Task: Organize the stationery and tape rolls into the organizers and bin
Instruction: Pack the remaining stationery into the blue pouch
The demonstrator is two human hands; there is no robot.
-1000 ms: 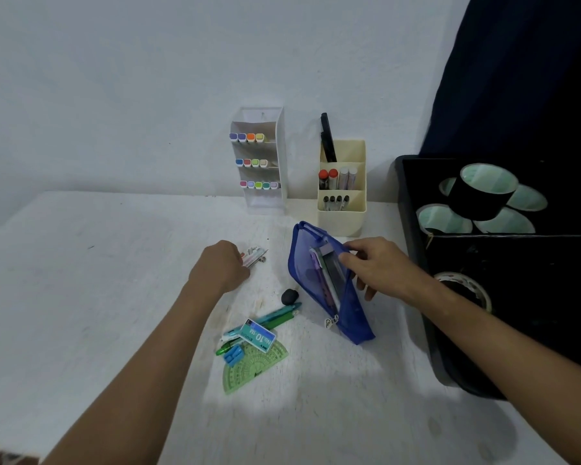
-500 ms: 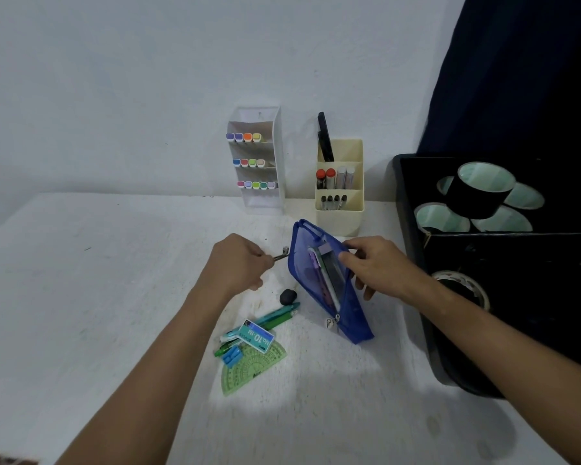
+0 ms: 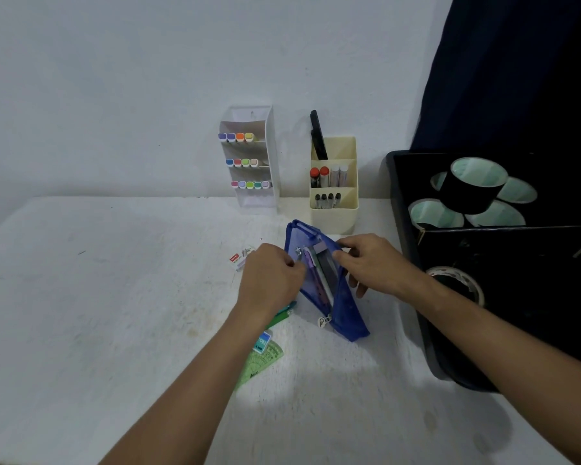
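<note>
Now the blue mesh pouch (image 3: 329, 290) stands propped open on the bench (image 3: 114, 297), just in front of the cream organizer (image 3: 334, 203), and the left hand (image 3: 270, 280) has come across to its mouth. A second ago that hand was out to the left, picking something small from the bench beside a white packet (image 3: 240, 258); half a second ago it was carrying a small metal piece toward the pouch. Its fingers are now curled at the pouch's left edge, and a small metallic item (image 3: 298, 252) shows right at the opening. Whether the hand is gripping it or has let it go I cannot tell.

The right hand (image 3: 371, 263) has not shifted: it pinches the pouch's right rim, holding the mouth apart so the purple pens (image 3: 311, 266) inside show. The two hands thus sit either side of the opening, nearly touching.

By my reading, one more loose piece is going into the pouch. Green pens (image 3: 280, 317), a small blue box (image 3: 261, 342) and a green protractor (image 3: 260, 364) lie under the left forearm, not yet stowed. The tape rolls (image 3: 473, 186) already sit in the black bin (image 3: 403, 209), right of the pouch.
</note>
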